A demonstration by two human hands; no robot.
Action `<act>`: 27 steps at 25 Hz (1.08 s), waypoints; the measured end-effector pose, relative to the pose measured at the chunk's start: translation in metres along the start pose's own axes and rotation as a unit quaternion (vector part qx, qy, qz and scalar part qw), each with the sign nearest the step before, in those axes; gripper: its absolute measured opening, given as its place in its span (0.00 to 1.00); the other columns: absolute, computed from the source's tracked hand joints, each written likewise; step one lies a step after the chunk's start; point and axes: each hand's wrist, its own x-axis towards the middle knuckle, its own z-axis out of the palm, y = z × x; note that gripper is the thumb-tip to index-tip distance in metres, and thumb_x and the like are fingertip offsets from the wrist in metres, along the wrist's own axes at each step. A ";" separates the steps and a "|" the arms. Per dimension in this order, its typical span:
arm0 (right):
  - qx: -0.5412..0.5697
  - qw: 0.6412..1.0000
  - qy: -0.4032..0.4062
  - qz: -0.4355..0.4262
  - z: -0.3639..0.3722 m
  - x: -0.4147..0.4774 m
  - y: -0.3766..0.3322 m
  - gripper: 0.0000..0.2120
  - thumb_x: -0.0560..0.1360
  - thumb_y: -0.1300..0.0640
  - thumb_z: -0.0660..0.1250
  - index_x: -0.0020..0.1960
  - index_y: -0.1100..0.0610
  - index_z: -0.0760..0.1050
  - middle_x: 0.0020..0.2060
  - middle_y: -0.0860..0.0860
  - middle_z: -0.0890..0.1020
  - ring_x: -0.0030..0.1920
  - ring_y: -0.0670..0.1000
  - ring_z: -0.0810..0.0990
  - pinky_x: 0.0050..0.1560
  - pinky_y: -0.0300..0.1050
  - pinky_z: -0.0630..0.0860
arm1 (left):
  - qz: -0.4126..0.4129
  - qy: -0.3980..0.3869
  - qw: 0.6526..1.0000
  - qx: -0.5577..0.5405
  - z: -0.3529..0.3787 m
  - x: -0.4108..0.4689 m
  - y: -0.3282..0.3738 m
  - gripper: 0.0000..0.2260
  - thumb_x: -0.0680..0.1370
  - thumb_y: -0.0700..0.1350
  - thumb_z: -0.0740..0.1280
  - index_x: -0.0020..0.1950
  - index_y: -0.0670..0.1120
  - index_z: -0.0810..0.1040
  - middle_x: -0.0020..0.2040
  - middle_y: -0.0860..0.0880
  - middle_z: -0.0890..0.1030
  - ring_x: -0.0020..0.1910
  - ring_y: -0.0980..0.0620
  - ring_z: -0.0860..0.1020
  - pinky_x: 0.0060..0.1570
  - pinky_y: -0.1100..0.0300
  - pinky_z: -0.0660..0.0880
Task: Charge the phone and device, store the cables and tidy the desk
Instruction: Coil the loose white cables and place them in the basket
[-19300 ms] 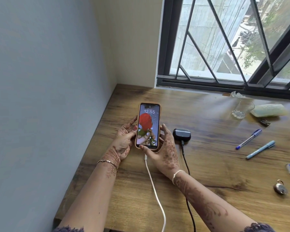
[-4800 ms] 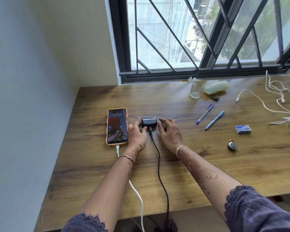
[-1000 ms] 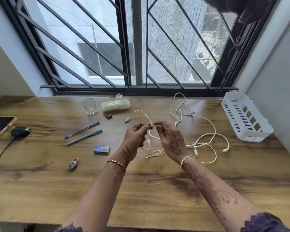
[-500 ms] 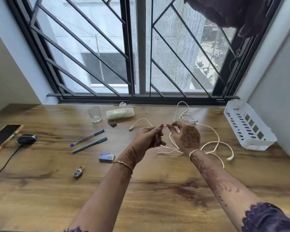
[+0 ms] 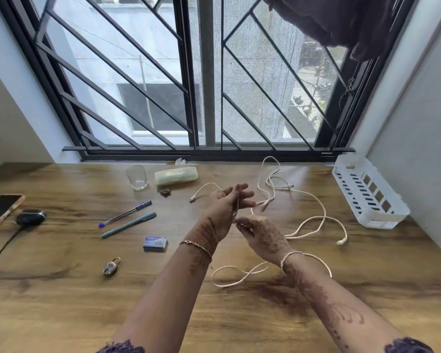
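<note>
My left hand point(image 5: 228, 203) is raised over the middle of the desk, fingers spread, with a white cable point(image 5: 239, 275) pinned at the thumb; the cable's plug end sticks out to the left. My right hand point(image 5: 262, 236) is just below and pinches the same cable near the left palm. The slack hangs in a loop under my right wrist. More white cables point(image 5: 316, 217) lie tangled to the right. At the far left, the phone point(image 5: 0, 210) and the dark device point(image 5: 31, 217) lie on the desk, the device with a black lead attached.
A white slotted basket point(image 5: 367, 192) stands at the right wall. A glass point(image 5: 137, 177) and a pale case point(image 5: 176, 175) sit near the window. Two pens point(image 5: 127, 217), a small blue box point(image 5: 155, 243) and a padlock point(image 5: 110, 267) lie left of my arms.
My right hand has dropped toward me, below the left, pulling a loop of cable with it. My left hand's fingers have spread out. Much earlier, both hands were at the phone and device.
</note>
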 end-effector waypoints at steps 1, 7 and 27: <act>-0.002 1.000 -0.007 -0.007 0.000 -0.004 -0.001 0.09 0.77 0.55 0.65 0.55 0.49 0.80 0.44 0.50 0.85 0.44 0.52 0.82 0.45 0.44 0.76 | -0.004 0.010 1.000 -0.007 -0.002 0.001 -0.001 0.09 0.82 0.43 0.58 0.51 0.41 0.76 0.33 0.51 0.83 0.29 0.56 0.80 0.30 0.64 0.74; -0.034 0.996 -0.085 -0.022 -0.013 -0.007 -0.022 0.09 0.78 0.51 0.63 0.49 0.54 0.79 0.36 0.53 0.82 0.37 0.53 0.78 0.40 0.47 0.73 | 0.008 0.064 0.998 0.005 -0.016 0.006 -0.019 0.10 0.81 0.44 0.60 0.53 0.39 0.77 0.31 0.50 0.78 0.27 0.56 0.76 0.34 0.63 0.76; 0.234 0.953 -0.147 0.124 -0.074 0.041 -0.004 0.09 0.75 0.52 0.69 0.37 0.54 0.77 0.23 0.41 0.74 0.26 0.39 0.68 0.29 0.30 0.65 | -0.131 -0.096 0.986 0.040 -0.019 -0.020 -0.017 0.19 0.81 0.56 0.54 0.39 0.46 0.71 0.25 0.54 0.60 0.21 0.60 0.56 0.18 0.69 0.52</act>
